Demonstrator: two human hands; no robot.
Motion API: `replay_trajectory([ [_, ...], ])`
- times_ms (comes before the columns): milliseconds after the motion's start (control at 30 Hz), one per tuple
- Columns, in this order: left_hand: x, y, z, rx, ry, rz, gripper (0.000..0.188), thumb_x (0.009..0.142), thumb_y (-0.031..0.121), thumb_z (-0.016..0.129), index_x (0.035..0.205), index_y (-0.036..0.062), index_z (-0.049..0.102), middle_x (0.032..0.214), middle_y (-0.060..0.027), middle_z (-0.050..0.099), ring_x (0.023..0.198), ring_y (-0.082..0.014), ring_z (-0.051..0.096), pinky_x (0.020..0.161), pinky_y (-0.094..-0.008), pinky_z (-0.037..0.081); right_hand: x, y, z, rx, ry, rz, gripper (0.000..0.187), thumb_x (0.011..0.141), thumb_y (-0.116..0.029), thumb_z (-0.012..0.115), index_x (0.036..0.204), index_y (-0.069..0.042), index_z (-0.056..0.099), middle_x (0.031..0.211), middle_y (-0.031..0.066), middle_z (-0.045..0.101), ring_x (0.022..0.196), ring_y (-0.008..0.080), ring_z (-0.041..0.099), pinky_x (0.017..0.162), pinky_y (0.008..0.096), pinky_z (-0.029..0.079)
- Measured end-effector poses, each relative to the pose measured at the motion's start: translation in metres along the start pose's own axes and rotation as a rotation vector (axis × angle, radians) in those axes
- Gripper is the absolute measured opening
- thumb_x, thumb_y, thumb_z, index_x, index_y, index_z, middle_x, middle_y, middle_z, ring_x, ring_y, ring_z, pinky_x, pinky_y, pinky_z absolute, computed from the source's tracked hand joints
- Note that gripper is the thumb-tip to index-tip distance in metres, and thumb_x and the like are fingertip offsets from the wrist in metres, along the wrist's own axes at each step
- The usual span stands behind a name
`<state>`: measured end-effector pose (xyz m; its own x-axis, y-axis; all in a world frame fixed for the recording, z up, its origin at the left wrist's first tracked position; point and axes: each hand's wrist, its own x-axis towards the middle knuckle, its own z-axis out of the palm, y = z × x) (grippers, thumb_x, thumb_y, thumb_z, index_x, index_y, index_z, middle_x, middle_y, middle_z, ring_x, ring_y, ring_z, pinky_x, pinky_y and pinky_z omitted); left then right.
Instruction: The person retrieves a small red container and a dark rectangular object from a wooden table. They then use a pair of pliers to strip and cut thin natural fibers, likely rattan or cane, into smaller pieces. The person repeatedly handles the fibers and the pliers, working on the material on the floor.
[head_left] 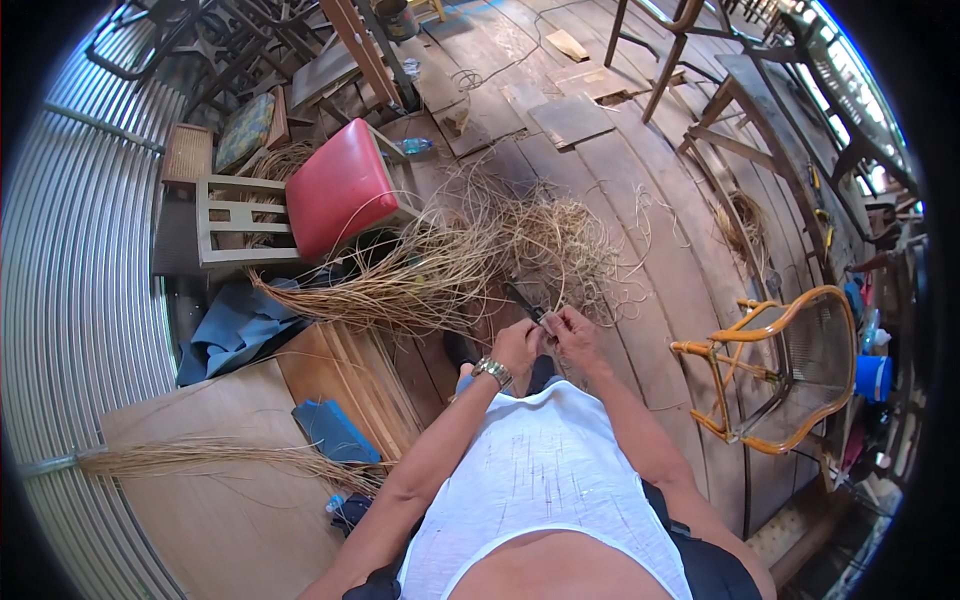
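My left hand [516, 343], with a metal watch on its wrist, and my right hand [574, 331] meet just in front of my body. Both pinch a thin rattan strand together with a small dark knife [525, 303] whose blade points up and left. Which hand grips the handle I cannot tell for sure; it seems to lie in the left. Beyond the hands a big tangled heap of pale rattan strips [480, 262] spreads over the plank floor.
A chair with a red cushion [338, 188] lies tipped at left. An orange rattan chair frame [790, 370] stands at right. A bundle of strips [230, 458] rests on a wooden board [230, 520] beside a blue cloth [335, 430]. Corrugated metal wall at left.
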<state>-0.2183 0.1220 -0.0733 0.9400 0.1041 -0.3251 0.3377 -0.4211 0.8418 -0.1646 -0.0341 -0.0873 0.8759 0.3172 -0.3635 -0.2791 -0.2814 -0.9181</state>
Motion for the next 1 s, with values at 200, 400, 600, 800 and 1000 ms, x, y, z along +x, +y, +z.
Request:
replay_trajectory([
  [200,-0.023,-0.005,0.004,0.014,0.004,-0.102,0.031,0.096,0.027,0.053,0.084,0.0018,0.065,0.073,-0.014,0.068,0.068,-0.0258,0.068,0.062,-0.0343,0.051,-0.009,0.004,0.004,0.023,-0.045,0.18,0.032,0.093,-0.031,0.065,0.076,-0.004,0.059,0.058,0.0014,0.057,0.047,0.0064,0.052,0.042,0.025,0.04],
  [400,-0.027,0.001,0.001,-0.157,-0.037,-0.28,0.034,0.096,0.031,0.055,0.083,0.0032,0.068,0.071,-0.0051,0.07,0.066,-0.0121,0.066,0.063,-0.0274,0.051,-0.012,0.001,0.016,0.052,-0.109,0.131,0.031,0.097,-0.03,0.06,0.077,-0.007,0.056,0.062,0.0007,0.058,0.048,0.0053,0.052,0.041,0.0211,0.04],
  [600,-0.032,-0.008,-0.006,-0.162,-0.109,-0.262,0.031,0.095,0.03,0.056,0.087,0.0044,0.072,0.072,-0.0056,0.071,0.067,-0.0121,0.067,0.064,-0.0272,0.051,-0.012,-0.001,0.011,0.17,-0.299,0.145,0.028,0.098,-0.027,0.059,0.08,-0.004,0.058,0.061,0.0005,0.058,0.047,0.0048,0.052,0.041,0.0217,0.04],
  [800,-0.035,-0.025,-0.006,-0.104,-0.101,-0.259,0.034,0.094,0.034,0.057,0.087,0.004,0.072,0.072,-0.0075,0.07,0.067,-0.0151,0.068,0.064,-0.03,0.051,-0.012,0.003,0.028,-0.085,-0.187,0.147,0.031,0.094,-0.026,0.063,0.075,-0.003,0.059,0.061,0.0027,0.059,0.043,0.0068,0.052,0.037,0.0233,0.038],
  [1000,-0.051,0.0,-0.02,-0.087,0.103,-0.241,0.038,0.091,0.039,0.059,0.086,0.004,0.07,0.072,-0.0131,0.067,0.066,-0.0237,0.066,0.062,-0.0338,0.05,-0.001,0.019,0.043,-0.143,-0.116,0.12,0.036,0.088,-0.031,0.067,0.072,0.0,0.063,0.058,0.0073,0.06,0.044,0.0122,0.056,0.043,0.0292,0.044],
])
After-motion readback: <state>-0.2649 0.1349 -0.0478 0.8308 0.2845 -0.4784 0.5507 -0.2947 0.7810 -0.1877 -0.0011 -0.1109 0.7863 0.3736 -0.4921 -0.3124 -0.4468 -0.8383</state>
